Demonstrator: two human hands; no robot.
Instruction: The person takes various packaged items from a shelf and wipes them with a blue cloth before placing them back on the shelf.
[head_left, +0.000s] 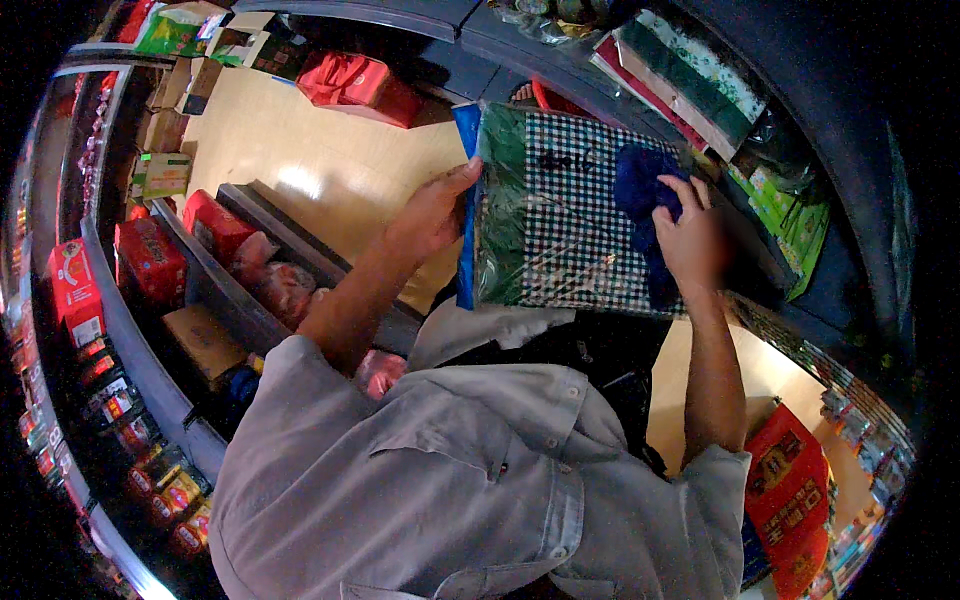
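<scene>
A flat, clear plastic-wrapped package of checkered fabric is held up before my chest. Its left part is green, with a blue strip along the left edge. My left hand grips that left edge, thumb on top and the other fingers mostly hidden behind. Toward the package's right end, my right hand has its fingers bent round a bunched dark blue cloth, which rests against the plastic. Some dark blue cloth also hangs below that hand.
Shelves with red packets line the left side, and a red box stands on a low shelf. A red bag sits on the floor ahead. Green packets and flat boxes lie on the dark shelf at right. A red sign stands lower right.
</scene>
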